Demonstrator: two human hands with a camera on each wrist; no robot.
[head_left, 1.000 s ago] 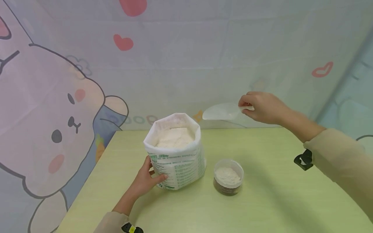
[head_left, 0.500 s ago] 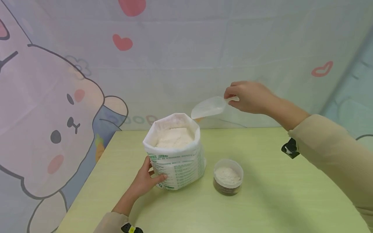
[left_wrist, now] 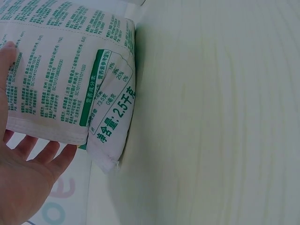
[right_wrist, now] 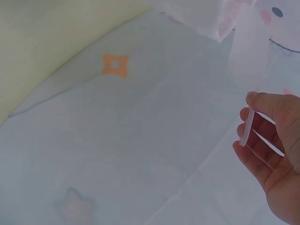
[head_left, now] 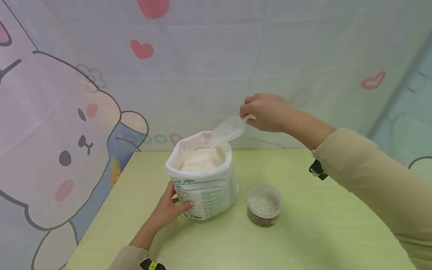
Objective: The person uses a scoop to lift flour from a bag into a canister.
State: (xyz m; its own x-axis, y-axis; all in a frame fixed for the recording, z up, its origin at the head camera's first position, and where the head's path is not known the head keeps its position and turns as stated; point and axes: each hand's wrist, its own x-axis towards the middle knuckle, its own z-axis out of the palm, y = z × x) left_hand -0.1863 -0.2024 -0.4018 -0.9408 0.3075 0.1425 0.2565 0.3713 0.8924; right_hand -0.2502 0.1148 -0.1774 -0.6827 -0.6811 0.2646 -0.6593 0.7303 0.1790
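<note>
An open white flour bag (head_left: 209,195) with green print stands on the table, its rim folded and pale flour (head_left: 202,159) filling it high. My left hand (head_left: 168,210) holds the bag's lower left side, thumb across the front and fingers around the edge, as the left wrist view also shows on the printed bag (left_wrist: 51,79). My right hand (head_left: 266,112) pinches the handle of a translucent plastic scoop (head_left: 227,132). Tilted down to the left, the scoop has its tip inside the bag's mouth, near the flour. In the right wrist view, thumb and fingers grip the thin handle (right_wrist: 247,126).
A round clear tub (head_left: 264,210) with a brownish lower band and white powder inside stands right of the bag. The light wooden table (head_left: 324,202) ends at the back against a printed cloth (head_left: 202,75) with a cartoon rabbit and hearts.
My right hand has moved left and a little up, bringing the scoop from right of the bag to over its mouth and tilting the tip down into it. The left hand and bag stay put.
</note>
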